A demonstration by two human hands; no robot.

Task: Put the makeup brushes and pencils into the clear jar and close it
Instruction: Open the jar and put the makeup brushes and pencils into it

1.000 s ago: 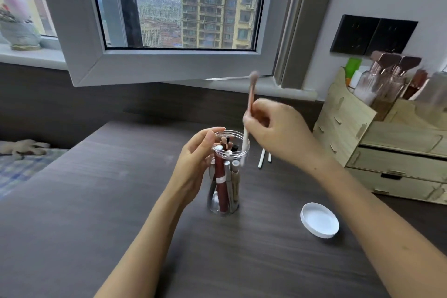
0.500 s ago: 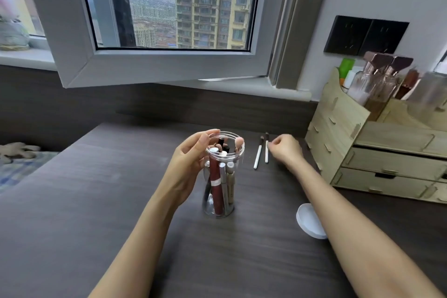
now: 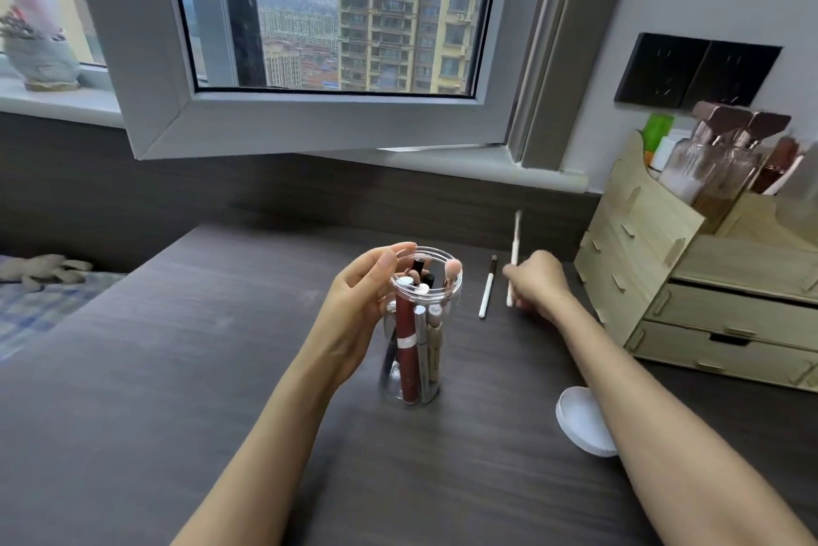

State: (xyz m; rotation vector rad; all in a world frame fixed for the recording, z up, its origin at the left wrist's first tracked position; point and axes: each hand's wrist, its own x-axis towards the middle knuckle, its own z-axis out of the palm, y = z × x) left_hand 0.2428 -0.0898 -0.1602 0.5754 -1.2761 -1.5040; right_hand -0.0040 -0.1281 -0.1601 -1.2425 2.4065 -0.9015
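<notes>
Step in hand: loading. Clear jar (image 3: 420,324) upright on desk (image 3: 177,368), steadied by left hand (image 3: 358,306), fingers curled around its wall. Right hand (image 3: 538,284), right of jar, fingers pinched on white-handled brush (image 3: 514,253). Next: carry to jar mouth, insert; then second brush (image 3: 487,291), white lid (image 3: 580,419).

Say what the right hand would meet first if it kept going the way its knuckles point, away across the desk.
Probably nothing on the desk: the right hand, gripping a white brush, has bare top ahead until the dark wall panel. Depth is unclear.
</notes>
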